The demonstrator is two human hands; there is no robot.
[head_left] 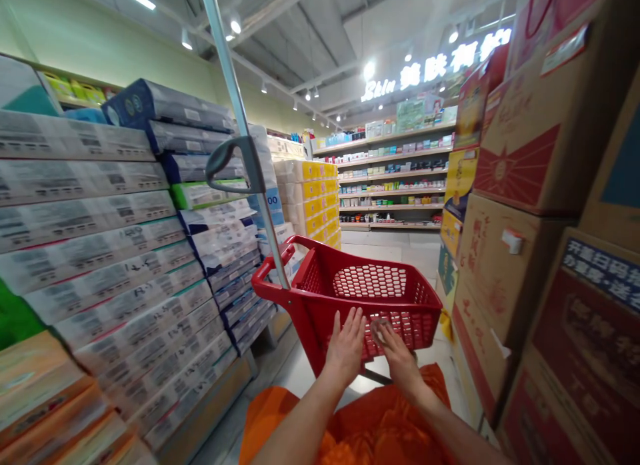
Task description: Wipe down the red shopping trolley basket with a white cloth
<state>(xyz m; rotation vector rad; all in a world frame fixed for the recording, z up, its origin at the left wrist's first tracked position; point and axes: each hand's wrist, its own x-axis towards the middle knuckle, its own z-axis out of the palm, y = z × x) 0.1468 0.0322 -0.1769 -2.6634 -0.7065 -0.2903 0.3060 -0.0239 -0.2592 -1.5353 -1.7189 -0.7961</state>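
Observation:
A red plastic shopping cart [320, 298] with perforated basket walls stands right in front of me. My left hand [347, 338] lies against its near side, fingers stretched out and nothing in them. Close by on the right, my right hand [400, 358] is at the same wall, its fingers bent over a small greyish crumpled cloth [380, 330]. The cloth is partly covered by the fingers. From the cart's handle end [267, 278] rises a metal pole [231, 78] with a grey loop grip [235, 164].
Tall stacks of wrapped paper packs [120, 225] line the left side. Cardboard cartons [510, 265] are piled close on the right. Yellow-and-white packs [315, 198] stand beyond the cart, and stocked shelves [395, 175] cross the back. Orange fabric [380, 432] covers my lap.

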